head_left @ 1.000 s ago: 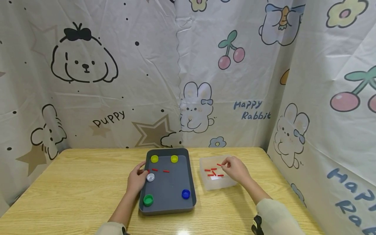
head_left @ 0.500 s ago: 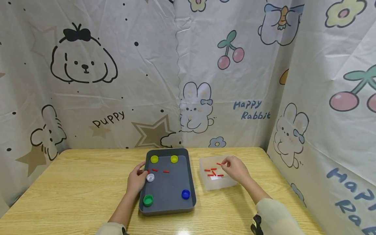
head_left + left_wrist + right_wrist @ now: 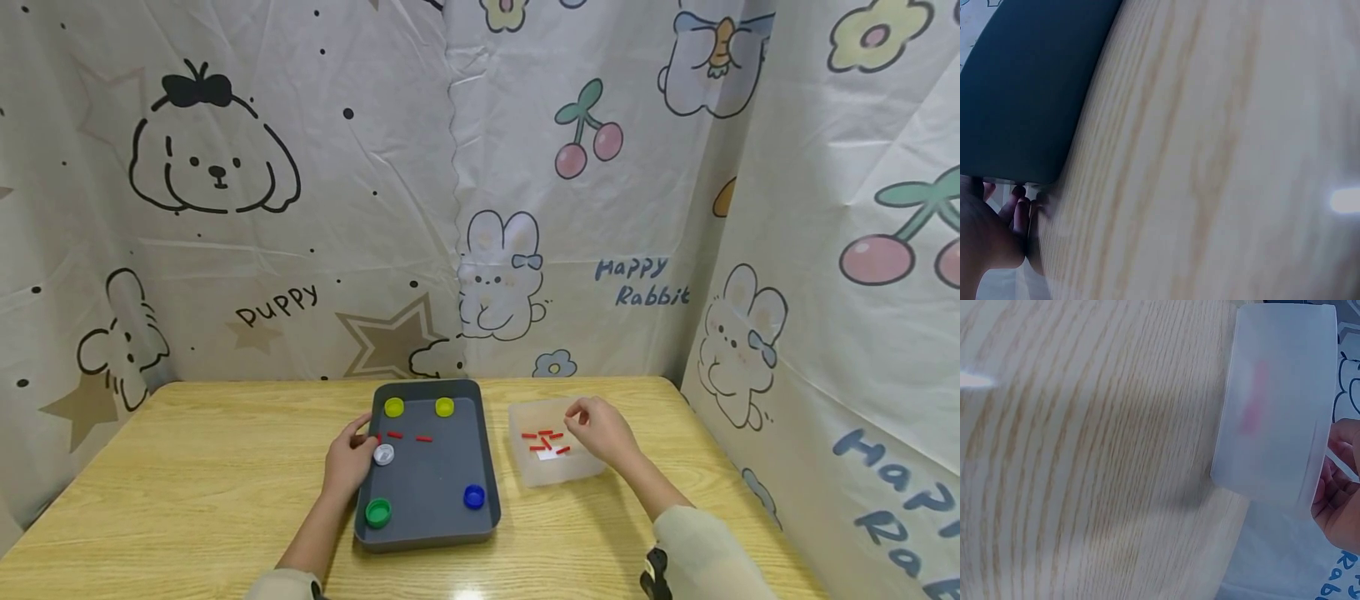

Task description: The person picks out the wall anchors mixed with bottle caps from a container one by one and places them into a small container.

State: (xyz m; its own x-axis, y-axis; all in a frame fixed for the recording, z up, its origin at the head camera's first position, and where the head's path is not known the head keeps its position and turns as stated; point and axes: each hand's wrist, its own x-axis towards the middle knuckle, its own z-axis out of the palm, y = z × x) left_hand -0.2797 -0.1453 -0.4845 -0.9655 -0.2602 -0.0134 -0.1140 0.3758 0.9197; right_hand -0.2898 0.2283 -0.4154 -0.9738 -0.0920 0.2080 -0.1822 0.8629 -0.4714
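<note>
My left hand (image 3: 350,458) grips the left rim of a dark grey tray (image 3: 431,479). Inside the tray, short red sticks (image 3: 424,439) lie in a row, one partly hidden at the left fingertips. A white cap (image 3: 383,454) sits close to that hand. Over the right part of a translucent plastic box (image 3: 525,473), my right hand (image 3: 603,433) hovers with loosely bent fingers and no stick visible between them. Several red sticks (image 3: 546,443) lie on the box floor. In the right wrist view the fingers (image 3: 1335,487) show beside the box wall.
Two yellow caps (image 3: 393,407) stand at the tray's far end. A green cap (image 3: 378,512) and a blue cap (image 3: 474,497) occupy its near corners. White paper (image 3: 550,455) lies in the box. Patterned cloth (image 3: 390,208) hangs behind the wooden table (image 3: 225,467).
The red stick that my right fingers pinched has dropped into the box among the others, and one stick near it has tilted. My left hand and the tray have stayed put.
</note>
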